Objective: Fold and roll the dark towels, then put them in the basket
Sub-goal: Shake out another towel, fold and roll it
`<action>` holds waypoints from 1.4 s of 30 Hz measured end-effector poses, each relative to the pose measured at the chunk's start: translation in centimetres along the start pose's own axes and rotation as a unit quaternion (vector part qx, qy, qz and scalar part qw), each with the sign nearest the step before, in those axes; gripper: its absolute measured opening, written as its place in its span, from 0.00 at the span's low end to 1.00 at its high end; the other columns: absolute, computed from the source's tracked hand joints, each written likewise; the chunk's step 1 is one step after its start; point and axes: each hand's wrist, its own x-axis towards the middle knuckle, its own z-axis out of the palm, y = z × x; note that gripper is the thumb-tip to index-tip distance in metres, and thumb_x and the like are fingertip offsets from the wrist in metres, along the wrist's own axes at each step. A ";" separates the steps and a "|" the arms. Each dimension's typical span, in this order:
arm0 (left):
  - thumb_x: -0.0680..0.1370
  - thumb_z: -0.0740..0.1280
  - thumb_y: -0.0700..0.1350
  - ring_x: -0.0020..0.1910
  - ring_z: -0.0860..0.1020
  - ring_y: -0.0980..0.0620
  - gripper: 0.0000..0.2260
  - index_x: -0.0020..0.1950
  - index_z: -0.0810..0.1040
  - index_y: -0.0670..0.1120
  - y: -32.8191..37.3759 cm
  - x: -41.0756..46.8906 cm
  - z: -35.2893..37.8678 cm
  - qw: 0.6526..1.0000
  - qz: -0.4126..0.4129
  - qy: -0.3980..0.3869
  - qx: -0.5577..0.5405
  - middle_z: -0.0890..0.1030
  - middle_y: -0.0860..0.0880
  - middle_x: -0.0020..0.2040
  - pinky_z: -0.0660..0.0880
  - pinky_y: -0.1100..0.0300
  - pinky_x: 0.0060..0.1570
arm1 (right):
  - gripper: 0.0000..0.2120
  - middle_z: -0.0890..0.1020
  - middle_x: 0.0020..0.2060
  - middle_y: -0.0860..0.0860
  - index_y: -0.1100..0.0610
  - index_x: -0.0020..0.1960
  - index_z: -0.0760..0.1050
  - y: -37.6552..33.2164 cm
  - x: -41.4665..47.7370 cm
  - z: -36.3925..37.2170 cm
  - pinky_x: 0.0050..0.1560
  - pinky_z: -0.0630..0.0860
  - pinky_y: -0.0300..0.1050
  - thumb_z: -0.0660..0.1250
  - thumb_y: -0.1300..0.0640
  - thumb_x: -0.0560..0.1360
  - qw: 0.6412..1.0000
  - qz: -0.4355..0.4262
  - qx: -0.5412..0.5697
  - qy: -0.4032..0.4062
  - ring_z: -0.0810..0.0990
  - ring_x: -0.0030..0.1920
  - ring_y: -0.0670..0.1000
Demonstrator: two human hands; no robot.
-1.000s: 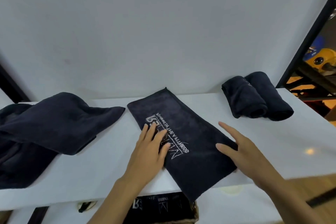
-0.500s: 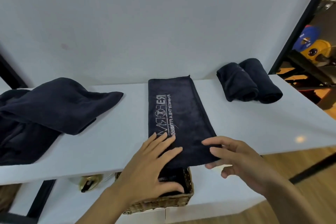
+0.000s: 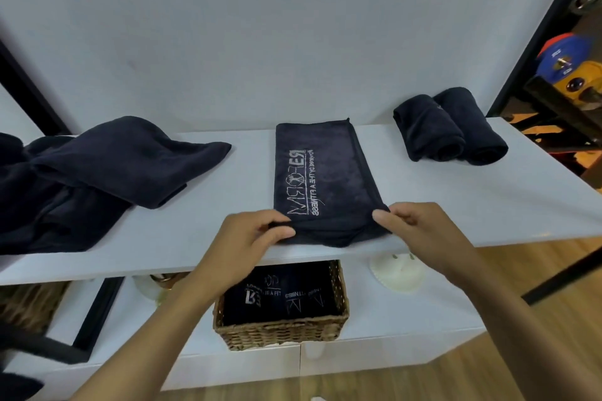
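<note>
A dark folded towel with white lettering lies lengthwise on the white shelf, its near end at the front edge. My left hand pinches the near left corner, and my right hand pinches the near right corner. The near end is bunched up slightly between them. Two rolled dark towels lie side by side at the back right. A heap of loose dark towels covers the shelf's left part. Below the shelf, a wicker basket holds dark towels with white lettering.
A white wall rises right behind the shelf. A cream round object sits on the lower shelf right of the basket. Black frame bars stand at the left and right. Coloured weight plates lie beyond the right bar.
The towel has turned from a slant to lie straight, its near end pulled up from over the edge. Both hands went from lying flat on it to pinching its near corners.
</note>
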 end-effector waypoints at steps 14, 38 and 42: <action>0.72 0.75 0.42 0.42 0.79 0.55 0.02 0.43 0.84 0.48 0.7 4.5 0.4 0.985 -0.159 0.027 -0.060 0.83 0.53 0.40 0.71 0.65 0.43 | 0.13 0.83 0.54 0.48 0.52 0.58 0.80 1.7 0.9 4.3 0.54 0.76 0.48 0.67 0.50 0.76 0.832 -0.389 -0.386 0.087 0.80 0.54 0.51; 0.79 0.66 0.46 0.34 0.74 0.60 0.01 0.49 0.76 0.53 -0.3 7.8 -0.4 0.992 0.002 -0.111 0.062 0.79 0.55 0.37 0.71 0.66 0.35 | 0.12 0.81 0.52 0.46 0.50 0.55 0.80 2.2 6.3 2.3 0.50 0.72 0.47 0.68 0.47 0.75 0.866 -0.361 -0.344 0.036 0.77 0.51 0.49; 0.76 0.70 0.46 0.39 0.74 0.64 0.03 0.44 0.78 0.51 -0.5 7.3 0.2 0.990 0.069 -0.007 0.120 0.78 0.54 0.46 0.68 0.72 0.41 | 0.17 0.81 0.55 0.48 0.53 0.61 0.77 2.4 6.5 2.3 0.53 0.72 0.48 0.73 0.53 0.73 0.881 -0.315 -0.354 -0.006 0.79 0.53 0.53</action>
